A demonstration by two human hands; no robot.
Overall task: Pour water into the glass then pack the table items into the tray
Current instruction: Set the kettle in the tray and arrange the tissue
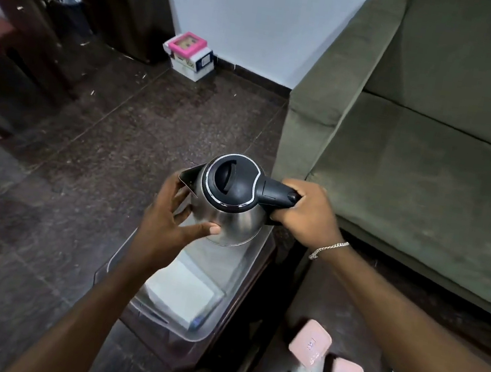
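Over one clear tray (pixel 117 265), one kettle (pixel 229 202) — two hands, two pink boxes (pixel 310 342).

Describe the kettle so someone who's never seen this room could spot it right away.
Find the green sofa; just off its near-left corner a clear plastic tray sits on a dark stand. Above the tray's far end is the kettle, between the left hand and right hand: the only shiny steel, black-lidded thing here.
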